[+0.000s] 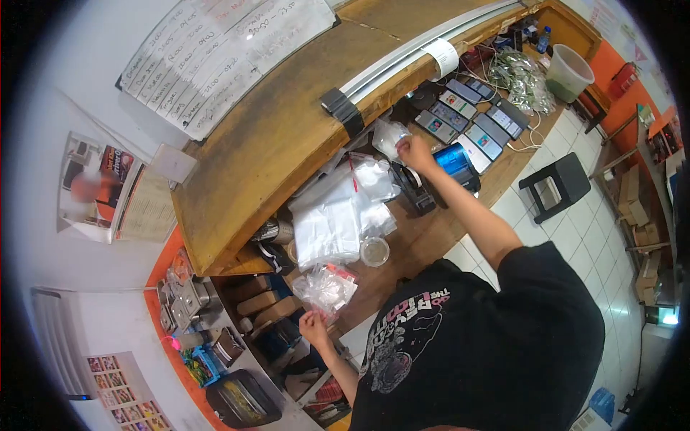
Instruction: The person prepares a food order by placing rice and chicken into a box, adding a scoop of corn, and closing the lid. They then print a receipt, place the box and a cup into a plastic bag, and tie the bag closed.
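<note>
My left hand is at the counter's near left edge, its fingers pinched at the lower end of a clear plastic bag. Inside or behind that bag, a red-and-white packet partly shows. Farther up, my right hand has curled fingers on a crumpled clear plastic bag, just above a black tape dispenser. Between my hands lies a stack of flat clear plastic bags, with a round clear tub beside it. A blue shiny cylinder-like item is right of my right hand.
Several phones with white cables lie on the wooden counter, near a heap of silvery-green packets and a translucent bucket. A raised wooden shelf overhangs the far side. A black stool stands on the tiled floor.
</note>
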{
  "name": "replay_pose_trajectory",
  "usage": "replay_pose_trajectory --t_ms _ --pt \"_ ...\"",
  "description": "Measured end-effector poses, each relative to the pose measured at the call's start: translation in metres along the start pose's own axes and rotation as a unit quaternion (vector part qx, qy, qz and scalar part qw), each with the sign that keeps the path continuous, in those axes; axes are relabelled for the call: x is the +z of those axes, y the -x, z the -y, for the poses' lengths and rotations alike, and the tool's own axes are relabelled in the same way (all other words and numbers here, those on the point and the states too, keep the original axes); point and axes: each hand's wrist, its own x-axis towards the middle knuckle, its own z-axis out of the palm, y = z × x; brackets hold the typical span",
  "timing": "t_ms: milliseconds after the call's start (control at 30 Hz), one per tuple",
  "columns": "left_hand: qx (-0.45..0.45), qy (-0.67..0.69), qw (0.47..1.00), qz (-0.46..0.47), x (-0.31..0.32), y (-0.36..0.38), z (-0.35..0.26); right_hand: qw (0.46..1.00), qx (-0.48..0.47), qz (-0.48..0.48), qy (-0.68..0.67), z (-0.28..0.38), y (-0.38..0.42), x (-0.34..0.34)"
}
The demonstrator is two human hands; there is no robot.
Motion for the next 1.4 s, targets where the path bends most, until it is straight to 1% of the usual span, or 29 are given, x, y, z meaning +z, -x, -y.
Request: replay_pose_trajectory --t_ms 33,100,133,200,233,267,300,333,367,433,500,600,733,800,833,867,933,1000,1033,1067,1100,1133,1200,1233,1267,1300,1333,1367,1400 --pt "-0.006 0.010 1.000 -0.011 0.000 0.010 0.000 1.000 0.004 0.004 -0.006 -0.009 -0.020 0.003" --pt "-0.007 0.028 0.999 -0.015 0.008 0.032 -0.002 0.996 -0.088 0.002 0.020 -0.023 -0.053 0.025" --pt "-0.006 0.053 0.998 -0.016 0.015 0.043 -0.006 0.996 -0.086 0.006 0.011 -0.023 -0.068 0.040" --pt "-0.012 0.052 0.998 -0.019 0.033 0.066 -0.014 0.958 -0.207 0.128 0.150 -0.017 -0.095 0.077" --pt "-0.009 0.045 0.999 -0.001 0.041 0.077 -0.018 0.959 -0.210 0.130 0.136 -0.019 -0.101 0.098" --pt "-0.007 0.038 0.999 0.015 0.048 0.087 -0.024 0.950 -0.265 0.006 0.168 -0.019 -0.104 0.121" --pt "0.002 -0.006 0.999 0.039 0.052 0.097 -0.031 0.922 -0.312 -0.120 0.195 -0.015 -0.108 0.139" --pt "0.010 -0.049 0.997 0.062 0.055 0.107 -0.038 0.923 -0.304 -0.119 0.204 -0.015 -0.117 0.153" --pt "0.017 -0.052 0.997 0.047 0.057 0.119 -0.047 0.931 -0.290 -0.085 0.207 -0.016 -0.124 0.165" --pt "-0.026 -0.125 0.990 0.062 0.061 0.139 -0.059 0.941 -0.258 -0.020 0.216 -0.020 -0.138 0.182" --pt "-0.030 -0.125 0.991 0.040 0.063 0.156 -0.064 0.946 -0.242 0.020 0.215 -0.025 -0.142 0.193" --pt "-0.069 -0.101 0.992 0.017 0.063 0.178 -0.067 0.951 -0.237 0.046 0.193 -0.030 -0.139 0.194" --pt "-0.070 -0.090 0.993 0.015 0.100 0.172 -0.085 0.954 -0.239 0.072 0.168 -0.039 -0.141 0.185" --pt "-0.037 -0.121 0.989 0.080 0.111 0.152 -0.086 0.955 -0.235 0.080 0.162 -0.040 -0.139 0.189" --pt "-0.038 -0.164 0.981 0.091 0.120 0.147 -0.097 0.956 -0.231 0.085 0.159 -0.040 -0.138 0.191" --pt "-0.028 -0.166 0.982 0.088 0.128 0.140 -0.110 0.958 -0.226 0.090 0.154 -0.041 -0.140 0.192" --pt "-0.022 -0.256 0.957 0.137 0.144 0.134 -0.133 0.962 -0.214 0.103 0.133 -0.045 -0.142 0.191" --pt "-0.023 -0.248 0.958 0.142 0.163 0.132 -0.161 0.973 -0.183 0.109 0.084 -0.053 -0.146 0.178" --pt "-0.001 -0.243 0.956 0.161 0.171 0.131 -0.171 0.979 -0.164 0.110 0.046 -0.060 -0.149 0.169" --pt "0.020 -0.237 0.955 0.180 0.179 0.131 -0.180 0.985 -0.132 0.107 -0.014 -0.063 -0.151 0.157" --pt "0.014 -0.235 0.956 0.174 0.189 0.130 -0.189 0.985 -0.102 0.108 -0.081 -0.065 -0.151 0.145" --pt "0.041 -0.218 0.958 0.183 0.200 0.130 -0.196 0.978 -0.071 0.119 -0.155 -0.067 -0.146 0.132" --pt "0.072 -0.169 0.962 0.202 0.217 0.123 -0.193 0.923 -0.013 0.227 -0.312 -0.067 -0.120 0.091" --pt "0.076 -0.138 0.964 0.214 0.224 0.116 -0.181 0.870 0.033 0.351 -0.344 -0.046 -0.107 0.046" --pt "0.073 -0.082 0.971 0.213 0.233 0.106 -0.174 0.799 0.082 0.468 -0.369 -0.025 -0.089 0.000" --pt "0.070 -0.025 0.975 0.211 0.246 0.097 -0.171 0.771 0.069 0.498 -0.391 -0.035 -0.068 -0.015" --pt "0.003 -0.002 0.978 0.209 0.257 0.090 -0.183 0.740 0.060 0.527 -0.412 -0.046 -0.047 -0.033" --pt "-0.036 0.025 0.977 0.207 0.265 0.082 -0.179 0.720 0.103 0.548 -0.413 -0.035 -0.029 -0.055" --pt "-0.038 0.056 0.975 0.212 0.273 0.080 -0.187 0.709 0.124 0.554 -0.419 -0.018 -0.014 -0.077"
